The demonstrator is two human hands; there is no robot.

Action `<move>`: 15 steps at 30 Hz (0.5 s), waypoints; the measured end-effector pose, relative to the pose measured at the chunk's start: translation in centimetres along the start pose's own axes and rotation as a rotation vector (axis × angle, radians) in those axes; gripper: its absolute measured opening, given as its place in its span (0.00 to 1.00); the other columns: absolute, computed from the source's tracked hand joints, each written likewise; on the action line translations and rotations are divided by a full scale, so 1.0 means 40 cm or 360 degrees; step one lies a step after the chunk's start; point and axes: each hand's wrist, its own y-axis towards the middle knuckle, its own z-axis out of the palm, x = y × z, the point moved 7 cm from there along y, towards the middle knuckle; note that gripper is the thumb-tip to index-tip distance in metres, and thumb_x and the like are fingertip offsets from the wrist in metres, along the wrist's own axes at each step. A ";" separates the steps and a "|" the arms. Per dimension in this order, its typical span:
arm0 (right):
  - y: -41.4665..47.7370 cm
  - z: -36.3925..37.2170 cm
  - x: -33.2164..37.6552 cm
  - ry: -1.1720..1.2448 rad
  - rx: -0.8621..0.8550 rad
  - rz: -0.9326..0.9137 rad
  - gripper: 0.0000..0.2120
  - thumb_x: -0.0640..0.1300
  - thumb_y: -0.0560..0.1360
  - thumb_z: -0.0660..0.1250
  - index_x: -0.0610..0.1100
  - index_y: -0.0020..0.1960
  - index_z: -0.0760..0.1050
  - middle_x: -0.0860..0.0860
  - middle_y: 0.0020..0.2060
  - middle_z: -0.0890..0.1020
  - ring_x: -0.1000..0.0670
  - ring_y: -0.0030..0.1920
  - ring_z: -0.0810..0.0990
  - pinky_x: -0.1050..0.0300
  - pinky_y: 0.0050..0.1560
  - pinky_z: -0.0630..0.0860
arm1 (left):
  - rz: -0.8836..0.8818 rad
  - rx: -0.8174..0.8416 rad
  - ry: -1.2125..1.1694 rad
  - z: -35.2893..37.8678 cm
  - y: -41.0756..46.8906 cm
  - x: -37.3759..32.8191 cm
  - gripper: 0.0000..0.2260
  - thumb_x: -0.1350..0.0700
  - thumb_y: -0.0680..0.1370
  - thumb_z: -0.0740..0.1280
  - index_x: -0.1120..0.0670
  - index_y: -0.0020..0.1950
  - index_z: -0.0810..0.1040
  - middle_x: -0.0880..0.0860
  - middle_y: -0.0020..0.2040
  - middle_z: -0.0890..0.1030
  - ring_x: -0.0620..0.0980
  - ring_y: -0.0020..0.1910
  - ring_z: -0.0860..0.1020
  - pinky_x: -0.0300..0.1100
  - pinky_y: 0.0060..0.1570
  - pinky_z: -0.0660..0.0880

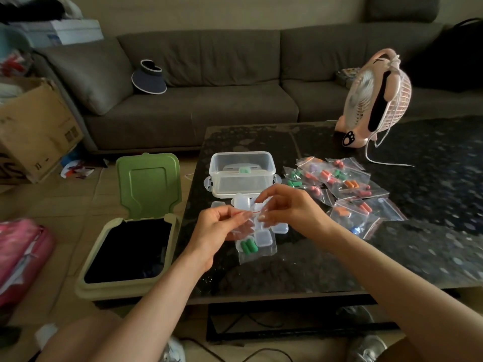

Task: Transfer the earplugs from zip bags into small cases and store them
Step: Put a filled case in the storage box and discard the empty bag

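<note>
Single view: a wide-angle camera worn on the head, set just behind the near edge of the coffee table [392,257] and facing forward and down. Nearest the lens, the left hand [217,231] and right hand [290,207] meet on a zip bag [244,228] above the near-left corner. The sofa [209,100] lies beyond the far edge.

A dim room: a grey-brown sofa [214,111] along a beige wall [235,11], a dark speckled coffee table [431,205] before it — pale tiled floor [78,199], a cardboard box [34,131] at its edge.
</note>
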 end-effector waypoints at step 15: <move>0.014 0.021 0.016 -0.0188 0.0294 -0.0021 0.06 0.30 0.70 0.71 0.40 0.41 0.79 0.45 0.35 0.82 0.51 0.34 0.81 0.60 0.41 0.80 | -0.0054 0.0053 -0.0106 0.008 0.005 -0.001 0.11 0.51 0.64 0.72 0.53 0.32 0.71 0.45 0.27 0.77 0.40 0.26 0.74 0.31 0.28 0.70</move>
